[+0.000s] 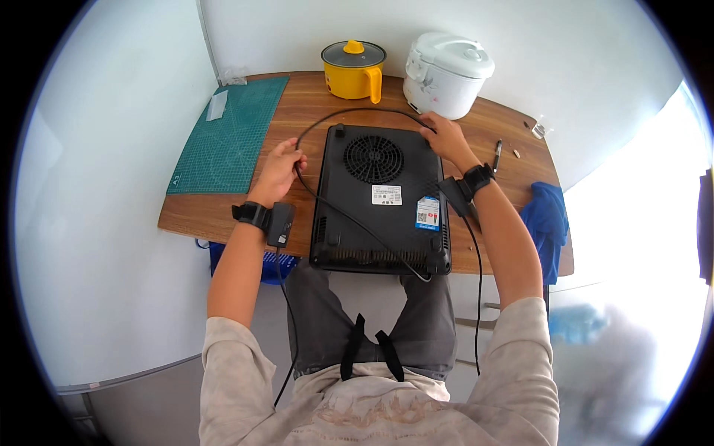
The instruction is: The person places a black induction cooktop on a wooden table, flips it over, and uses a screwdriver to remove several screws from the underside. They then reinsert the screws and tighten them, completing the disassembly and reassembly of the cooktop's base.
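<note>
A black appliance that looks like an induction cooker (pixel 353 195) lies underside up at the table's front edge, its round fan grille and stuck-on labels showing. From its near right corner a black power cord (pixel 357 111) runs across the underside and arches over the far end. My left hand (pixel 280 169) pinches the cord beside the appliance's left edge. Over the far right corner, my right hand (pixel 446 140) is closed on the cord too. The cord's plug end is hidden, probably behind the right hand.
Toward the back stand a yellow pot (pixel 348 82) with a glass lid and a white rice cooker (pixel 448 78). A green cutting mat (pixel 227 141) covers the left side. A pen (pixel 497 155) lies at right, near a blue cloth (pixel 547 223) hanging over the edge. Cabled wrist devices (pixel 280 224) sit on both wrists.
</note>
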{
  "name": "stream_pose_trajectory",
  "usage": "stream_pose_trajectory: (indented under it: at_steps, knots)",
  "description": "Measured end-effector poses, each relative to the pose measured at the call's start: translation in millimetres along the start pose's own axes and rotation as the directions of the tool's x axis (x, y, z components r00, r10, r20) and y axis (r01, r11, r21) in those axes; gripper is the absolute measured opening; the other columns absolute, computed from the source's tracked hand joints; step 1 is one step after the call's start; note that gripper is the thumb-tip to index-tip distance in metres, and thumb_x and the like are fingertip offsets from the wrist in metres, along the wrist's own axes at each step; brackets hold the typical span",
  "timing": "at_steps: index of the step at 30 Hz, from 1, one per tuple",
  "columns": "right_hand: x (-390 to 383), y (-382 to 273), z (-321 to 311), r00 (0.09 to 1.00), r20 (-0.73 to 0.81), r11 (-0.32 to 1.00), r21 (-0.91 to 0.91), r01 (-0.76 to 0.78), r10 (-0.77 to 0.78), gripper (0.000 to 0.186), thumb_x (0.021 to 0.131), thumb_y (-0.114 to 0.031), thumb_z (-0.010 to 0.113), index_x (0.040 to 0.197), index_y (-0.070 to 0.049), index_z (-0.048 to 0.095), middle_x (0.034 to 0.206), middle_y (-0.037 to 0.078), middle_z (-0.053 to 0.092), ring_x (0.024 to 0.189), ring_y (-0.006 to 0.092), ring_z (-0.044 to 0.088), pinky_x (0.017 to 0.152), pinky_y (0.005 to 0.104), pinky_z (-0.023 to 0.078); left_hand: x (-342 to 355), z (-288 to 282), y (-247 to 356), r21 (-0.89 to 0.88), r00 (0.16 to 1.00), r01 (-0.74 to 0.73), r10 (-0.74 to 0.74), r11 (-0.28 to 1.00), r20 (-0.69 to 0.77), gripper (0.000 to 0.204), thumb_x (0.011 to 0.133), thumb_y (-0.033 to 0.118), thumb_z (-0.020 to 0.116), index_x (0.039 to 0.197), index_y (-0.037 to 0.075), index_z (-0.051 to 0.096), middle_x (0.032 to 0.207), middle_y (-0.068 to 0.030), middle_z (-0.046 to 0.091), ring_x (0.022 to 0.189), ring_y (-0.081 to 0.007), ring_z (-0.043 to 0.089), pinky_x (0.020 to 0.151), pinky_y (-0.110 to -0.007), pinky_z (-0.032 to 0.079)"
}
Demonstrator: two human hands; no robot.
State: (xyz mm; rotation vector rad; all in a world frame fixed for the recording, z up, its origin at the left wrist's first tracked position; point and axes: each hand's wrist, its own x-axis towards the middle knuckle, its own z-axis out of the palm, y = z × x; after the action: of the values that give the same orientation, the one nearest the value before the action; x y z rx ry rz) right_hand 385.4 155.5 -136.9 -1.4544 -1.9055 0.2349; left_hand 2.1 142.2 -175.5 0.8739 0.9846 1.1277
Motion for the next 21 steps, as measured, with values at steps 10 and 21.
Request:
stream_pose_trajectory:
  at_steps: [10,21]
  knots:
    - [-41.0,28.5,-9.8,0.957,0.01,0.951,-0.122,-0.285,0.288,0.02,0.091,-0.021,0.069,0.105,-0.007,0.065,0.097,0.018,0.072,0.099,0.0357,0.067,0.085,0.047,0.052,8.0,22.4,-9.5,0.868,0.994,-0.1,0.003,0.487,0.113,0.058,0.106,0.031,0.051,0.155,0.004,0.036,0.139,-0.0297,0.056,0.126,-0.0399,0.056,0.102,-0.041,0.048]
    - [-46.6,53.4,5.6,0.894,-0.014,0.893,0.042,-0.447,0.448,0.026,0.097,-0.027,0.061,0.115,-0.009,0.064,0.104,0.022,0.071,0.1,0.0434,0.066,0.087,0.0496,0.053,-14.1,40.0,-7.4,0.943,0.982,-0.171,-0.027,0.285,0.186,0.072,0.102,0.053,0.044,0.153,0.003,0.036,0.139,-0.032,0.054,0.13,-0.0465,0.051,0.11,-0.045,0.042]
